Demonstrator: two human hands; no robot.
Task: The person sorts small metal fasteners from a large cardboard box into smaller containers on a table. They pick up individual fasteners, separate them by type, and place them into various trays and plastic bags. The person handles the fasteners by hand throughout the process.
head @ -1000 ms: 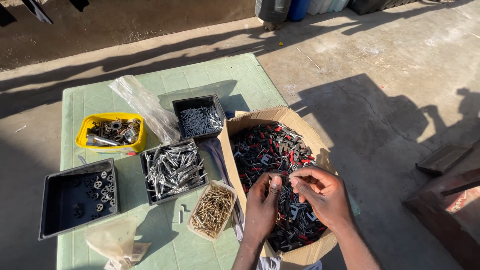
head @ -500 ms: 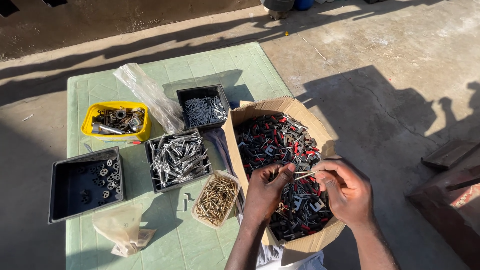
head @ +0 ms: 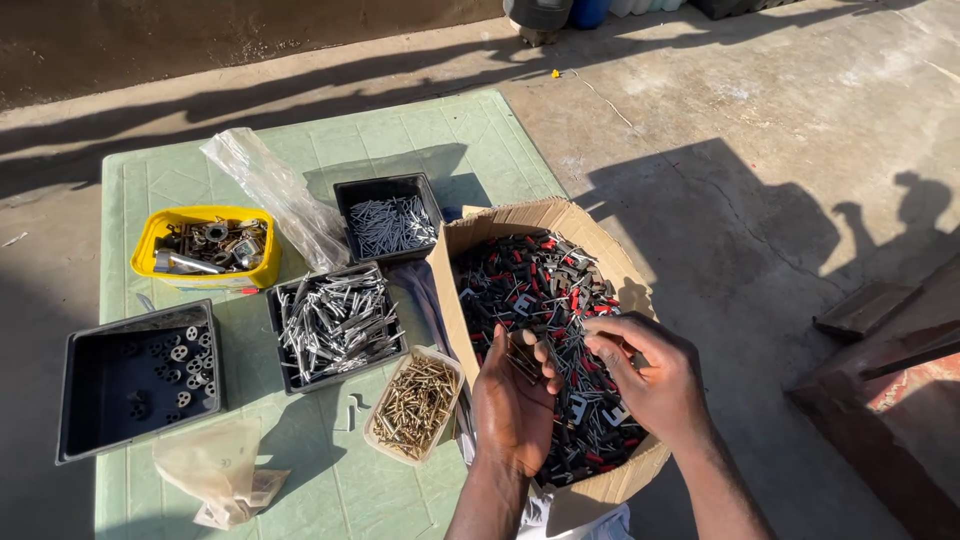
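Observation:
A cardboard box (head: 590, 238) full of mixed red, black and silver small metal parts (head: 530, 280) sits at the right edge of a pale green table (head: 420, 140). Both my hands hover over its near half. My left hand (head: 512, 400) is cupped, palm toward me, holding a small bunch of dark screws (head: 524, 358) against its fingers. My right hand (head: 650, 375) is beside it, fingertips pinched at those screws.
On the table: a clear tub of brass screws (head: 415, 405), a black tray of silver screws (head: 335, 322), a smaller black tray of nails (head: 390, 222), a yellow tub of fittings (head: 208, 245), a black tray with washers (head: 140, 375), and plastic bags (head: 275, 195). Concrete ground lies to the right.
My hands have stayed over the box, the right one now closer to the left with its fingers at the held screws. The view has shifted slightly.

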